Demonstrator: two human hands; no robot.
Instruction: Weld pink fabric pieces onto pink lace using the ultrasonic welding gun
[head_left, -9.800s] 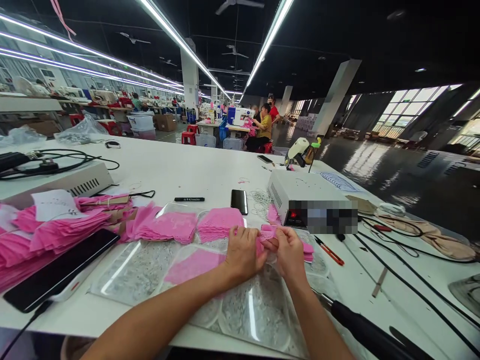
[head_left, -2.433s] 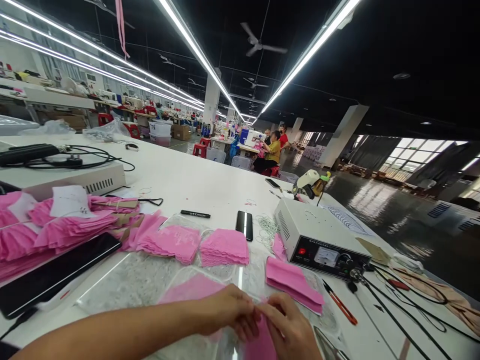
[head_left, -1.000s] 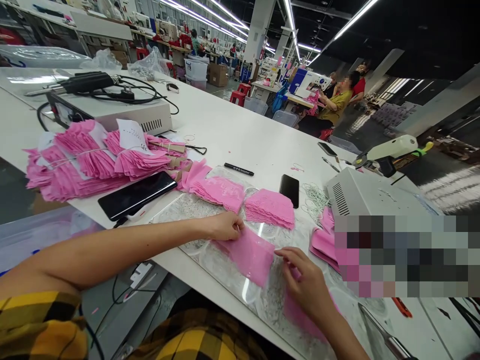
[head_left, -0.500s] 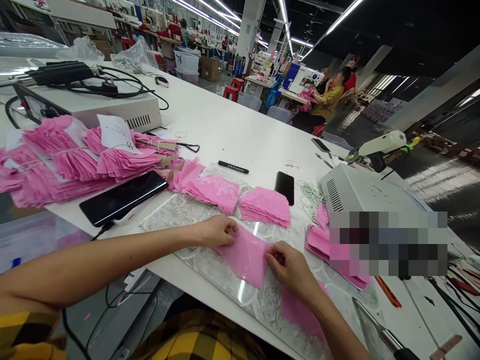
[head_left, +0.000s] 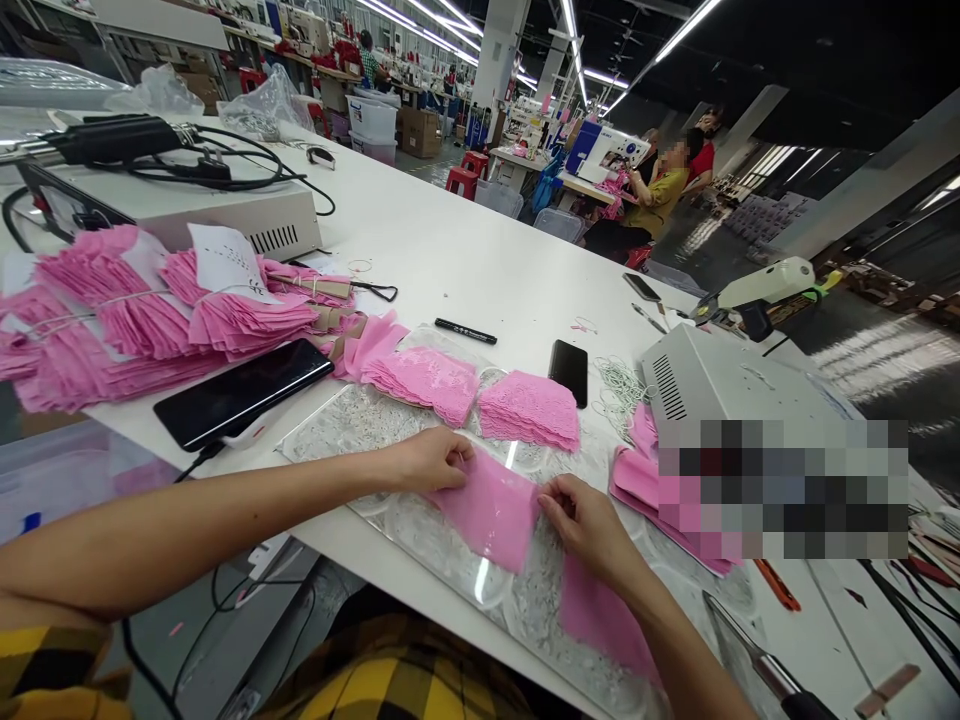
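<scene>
Cloth (head_left: 491,515) by the counter's (head_left: 420,250) near edge seems limp; I'd take its corners, left hand (head_left: 431,460) pinching, right hand (head_left: 583,515) curled, grip unclear.

the left forearm (head_left: 300,492) stretches across, right forearm (head_left: 666,615) angles inward, left grip (head_left: 429,462) and right grip (head_left: 589,515) curled.

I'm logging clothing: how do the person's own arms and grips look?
The left sleeve is short, in yellow-and-black plaid; no right sleeve shows. Left grip and right grip are bare, ungloved; no watch or ring shows.
</scene>
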